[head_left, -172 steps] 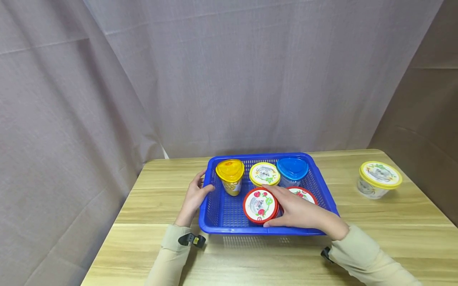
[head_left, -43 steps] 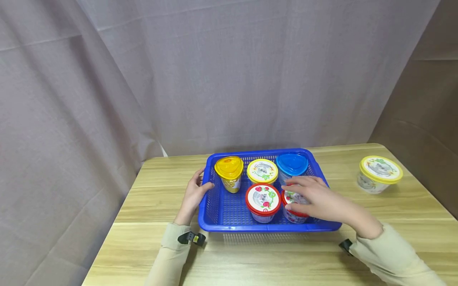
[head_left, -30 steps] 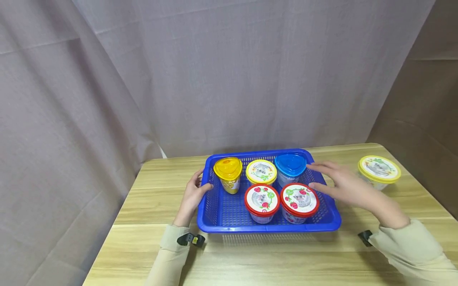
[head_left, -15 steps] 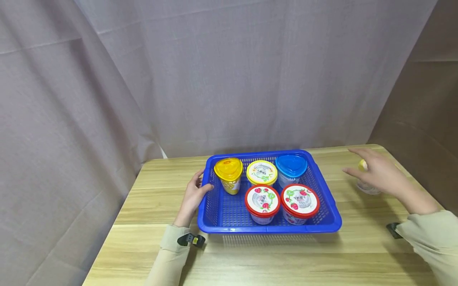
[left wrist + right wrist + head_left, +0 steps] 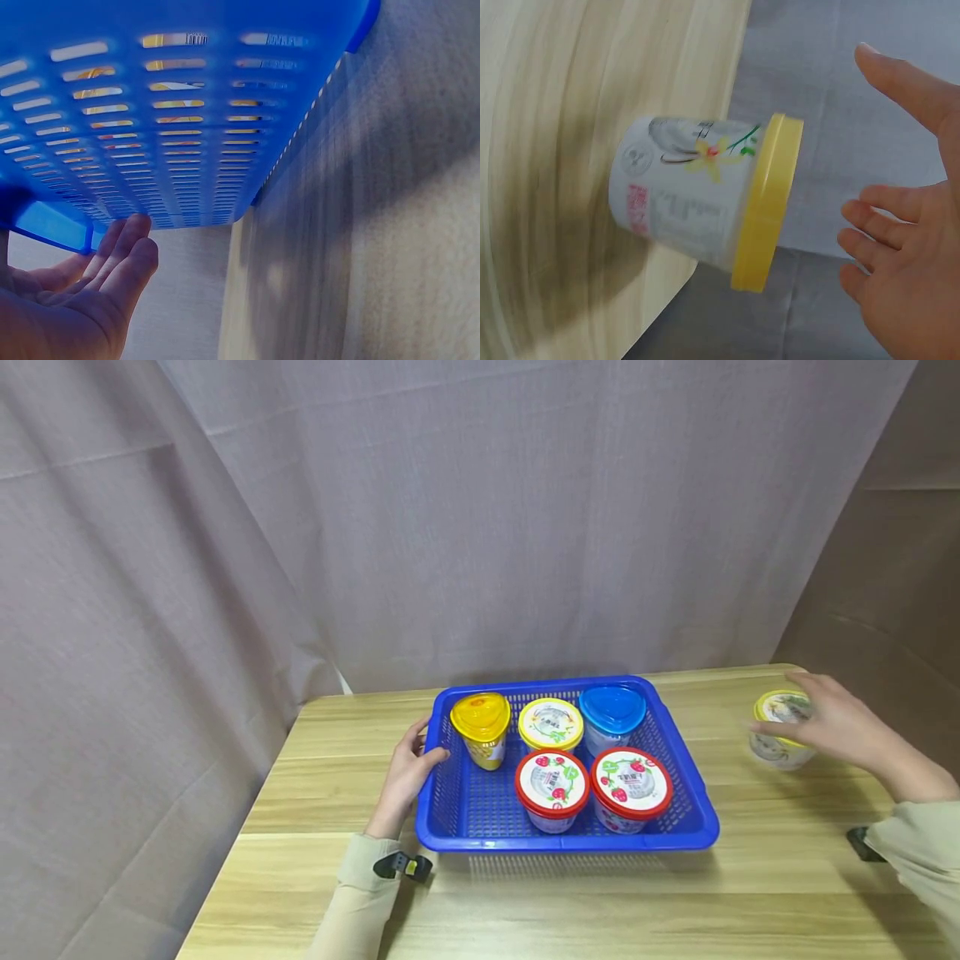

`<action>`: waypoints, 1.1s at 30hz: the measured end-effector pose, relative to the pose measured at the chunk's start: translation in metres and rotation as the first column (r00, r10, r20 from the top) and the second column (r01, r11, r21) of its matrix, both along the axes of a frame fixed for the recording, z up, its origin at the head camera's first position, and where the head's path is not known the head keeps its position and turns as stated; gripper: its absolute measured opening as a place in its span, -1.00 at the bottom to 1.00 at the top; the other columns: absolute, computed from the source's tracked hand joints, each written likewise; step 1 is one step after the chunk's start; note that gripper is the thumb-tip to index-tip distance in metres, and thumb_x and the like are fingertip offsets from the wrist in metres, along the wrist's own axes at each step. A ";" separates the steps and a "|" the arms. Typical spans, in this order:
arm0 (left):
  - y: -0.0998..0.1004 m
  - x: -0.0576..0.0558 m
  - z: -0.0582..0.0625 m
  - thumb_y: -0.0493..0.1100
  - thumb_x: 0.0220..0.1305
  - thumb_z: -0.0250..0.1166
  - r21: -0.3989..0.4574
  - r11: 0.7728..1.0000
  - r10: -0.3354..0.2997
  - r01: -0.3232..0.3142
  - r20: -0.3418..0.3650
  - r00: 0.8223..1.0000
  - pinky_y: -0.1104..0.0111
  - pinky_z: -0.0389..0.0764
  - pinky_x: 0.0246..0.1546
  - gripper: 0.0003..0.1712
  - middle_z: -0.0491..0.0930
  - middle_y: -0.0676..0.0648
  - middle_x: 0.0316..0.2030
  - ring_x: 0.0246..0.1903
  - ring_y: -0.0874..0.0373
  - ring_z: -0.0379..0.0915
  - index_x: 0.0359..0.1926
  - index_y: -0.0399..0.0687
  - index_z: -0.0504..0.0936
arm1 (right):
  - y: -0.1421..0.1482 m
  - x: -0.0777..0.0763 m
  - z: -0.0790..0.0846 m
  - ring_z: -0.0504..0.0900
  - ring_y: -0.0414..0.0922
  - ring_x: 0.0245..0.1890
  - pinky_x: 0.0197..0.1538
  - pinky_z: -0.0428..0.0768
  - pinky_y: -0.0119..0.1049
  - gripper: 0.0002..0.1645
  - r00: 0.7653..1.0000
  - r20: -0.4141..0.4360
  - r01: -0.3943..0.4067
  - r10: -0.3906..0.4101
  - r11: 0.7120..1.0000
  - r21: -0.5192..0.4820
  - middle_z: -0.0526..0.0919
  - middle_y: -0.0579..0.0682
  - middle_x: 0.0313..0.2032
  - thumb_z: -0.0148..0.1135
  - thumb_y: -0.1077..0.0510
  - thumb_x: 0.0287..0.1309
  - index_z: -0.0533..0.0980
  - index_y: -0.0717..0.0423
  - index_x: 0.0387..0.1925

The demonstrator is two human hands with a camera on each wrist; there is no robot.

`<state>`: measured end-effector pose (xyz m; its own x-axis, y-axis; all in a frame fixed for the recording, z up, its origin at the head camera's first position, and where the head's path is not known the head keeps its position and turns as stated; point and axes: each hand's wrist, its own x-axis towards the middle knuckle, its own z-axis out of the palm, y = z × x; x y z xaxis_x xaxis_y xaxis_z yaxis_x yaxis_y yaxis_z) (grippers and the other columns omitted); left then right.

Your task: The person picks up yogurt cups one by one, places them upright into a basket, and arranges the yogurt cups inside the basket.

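Note:
My left hand (image 5: 405, 774) holds the left rim of a blue plastic basket (image 5: 570, 842), thumb over the edge. In the left wrist view its fingers (image 5: 127, 266) lie outside the slotted wall. At the far right my right hand (image 5: 851, 727) hovers over a yellow-lidded tub (image 5: 772, 750) on the table, thumb and fingers spread. The right wrist view shows a gap between that hand and the tub's yellow lid (image 5: 769, 206). Inside the basket stand a yellow-lidded cup (image 5: 483, 727), another yellow-lidded tub (image 5: 551, 724), a blue-lidded cup (image 5: 612, 718) and two red-lidded tubs (image 5: 552, 785).
The wooden table (image 5: 315, 793) carries the basket near its middle. A grey curtain (image 5: 487, 527) hangs behind, and a brown cloth (image 5: 900, 593) hangs at the right. Bare basket floor (image 5: 487, 802) shows at the front left.
My right hand has let go of the red-lidded tubs in the basket and moved right to the lone yellow-lidded tub. The left hand stays on the basket rim.

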<state>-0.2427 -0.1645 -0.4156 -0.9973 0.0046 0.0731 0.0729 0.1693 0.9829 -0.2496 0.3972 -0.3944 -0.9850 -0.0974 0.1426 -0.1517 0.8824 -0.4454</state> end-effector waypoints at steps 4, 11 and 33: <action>0.001 0.000 0.000 -0.40 0.14 0.28 0.006 1.000 -0.001 0.001 -0.001 1.000 0.15 0.70 -0.14 -0.17 0.52 -0.49 0.05 -0.23 0.13 0.56 0.44 -0.42 0.24 | 0.008 -0.001 -0.005 0.02 0.64 0.27 0.12 0.13 0.56 0.37 1.000 0.027 -0.001 0.001 1.000 -0.004 -0.03 0.75 0.29 0.45 -0.19 0.08 -0.12 0.66 0.42; 0.000 0.000 0.000 -0.39 0.14 0.27 0.004 1.000 -0.009 0.009 -0.001 1.000 0.05 0.69 -0.11 -0.18 0.52 -0.48 0.05 -0.23 0.12 0.57 0.44 -0.40 0.24 | 0.016 -0.001 -0.014 -0.03 0.65 0.28 0.14 0.09 0.58 0.43 1.000 0.024 0.014 -0.014 0.999 -0.029 -0.08 0.77 0.30 0.47 -0.16 0.06 -0.22 0.67 0.42; 0.001 -0.001 0.000 -0.41 0.13 0.27 0.000 1.000 0.003 -0.003 0.000 1.000 0.16 0.69 -0.15 -0.18 0.53 -0.48 0.03 -0.26 0.15 0.55 0.44 -0.41 0.25 | 0.034 0.008 -0.050 0.38 -0.48 -0.15 -0.32 0.28 -0.54 -0.07 0.993 -0.114 0.000 -0.017 0.988 -0.154 0.56 0.47 -0.04 0.55 0.00 0.03 0.32 0.48 0.24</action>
